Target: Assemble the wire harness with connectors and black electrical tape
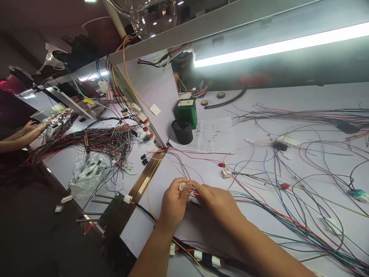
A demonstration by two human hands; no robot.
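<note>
My left hand (173,200) is closed around a small white connector (181,186), which pokes out between thumb and fingertips. Pressed close against it, my right hand (215,196) pinches thin wires (196,193), one of them orange, whose ends point toward the connector. Whether any wire sits inside the connector is hidden by my fingers. Just behind the hands, dark red wires (184,169) run back across the white table. To the right lie a white connector (225,174) and a red connector (221,164) with wires attached.
A black cup (182,132) and a green box (187,111) stand at the back on a printed sheet (211,134). Loose wires (302,227) spread over the right side. A taped cable (206,258) lies in front. Another person's hands (31,129) work at far left.
</note>
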